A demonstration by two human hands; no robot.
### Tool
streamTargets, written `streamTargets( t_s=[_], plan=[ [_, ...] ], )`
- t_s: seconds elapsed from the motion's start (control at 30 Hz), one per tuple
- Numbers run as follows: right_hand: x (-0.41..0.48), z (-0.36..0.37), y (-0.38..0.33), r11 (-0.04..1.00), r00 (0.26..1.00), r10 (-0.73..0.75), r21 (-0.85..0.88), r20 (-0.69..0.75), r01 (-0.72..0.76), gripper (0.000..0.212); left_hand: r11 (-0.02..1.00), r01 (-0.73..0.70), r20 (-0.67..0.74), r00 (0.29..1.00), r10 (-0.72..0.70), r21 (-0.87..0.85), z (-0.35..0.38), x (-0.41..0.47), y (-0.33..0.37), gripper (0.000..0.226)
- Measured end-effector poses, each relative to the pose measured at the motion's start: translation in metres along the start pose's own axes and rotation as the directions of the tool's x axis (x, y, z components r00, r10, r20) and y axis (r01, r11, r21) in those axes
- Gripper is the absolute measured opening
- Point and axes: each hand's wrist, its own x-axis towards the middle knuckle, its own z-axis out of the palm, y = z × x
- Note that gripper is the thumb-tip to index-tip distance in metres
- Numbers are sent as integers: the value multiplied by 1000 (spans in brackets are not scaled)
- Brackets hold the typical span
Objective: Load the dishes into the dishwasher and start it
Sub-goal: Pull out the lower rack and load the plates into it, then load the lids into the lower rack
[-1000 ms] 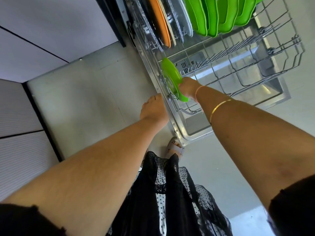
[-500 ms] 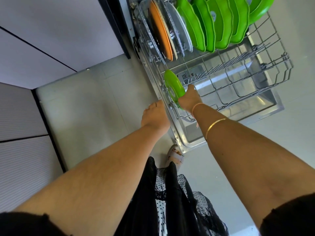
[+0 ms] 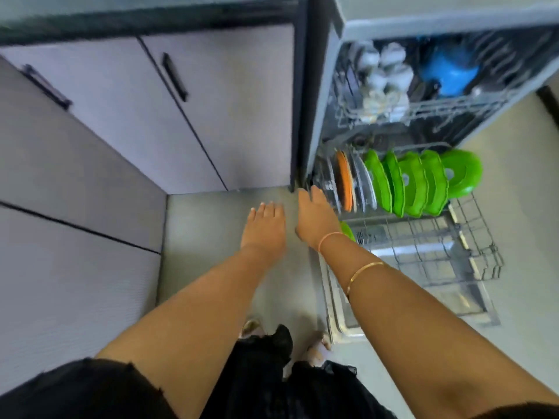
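The dishwasher (image 3: 329, 95) stands open on the right with its lower rack (image 3: 429, 252) pulled out. Several green plates (image 3: 408, 184) stand upright at the rack's back, beside an orange plate (image 3: 344, 182) and clear ones. A small green plate (image 3: 347, 230) sits at the rack's near left, mostly hidden behind my right wrist. My right hand (image 3: 316, 217) hovers with straight fingers over the rack's left edge and holds nothing. Over the floor, just to its left, my left hand (image 3: 264, 226) is flat and empty. The upper rack (image 3: 423, 110) holds cups and a blue item.
Grey cabinet doors (image 3: 151, 116) with dark handles fill the left and back. The grey floor (image 3: 211, 237) runs between the cabinets and the open dishwasher door (image 3: 472, 306). My feet and black dress are at the bottom.
My right hand has let go of the small green plate, which now stands in the rack, and has lifted away. The view has tilted up, showing the upper rack and the cabinets.
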Motion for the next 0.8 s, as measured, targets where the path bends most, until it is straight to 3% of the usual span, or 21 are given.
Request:
streamTargets(
  t_s=[0.2, 0.33, 0.5, 0.8],
  plan=[
    [-17, -46, -104, 930, 965, -260, -266, 12, 254, 66, 979, 196, -95, 975, -201, -56, -61, -60, -81, 67],
    [-23, -62, -187, 867, 925, -373, -328, 73, 375, 67, 949, 292, -184, 933, -309, -116, -105, -95, -141, 66],
    [-20, -79, -294, 747, 811, -578, -338, 97, 573, 67, 895, 402, -319, 837, -445, -192, -163, -123, -220, 64],
    [18, -104, -422, 573, 648, -760, -417, 52, 706, 70, 794, 505, -443, 659, -608, -339, -222, -144, -322, 68]
  ],
)
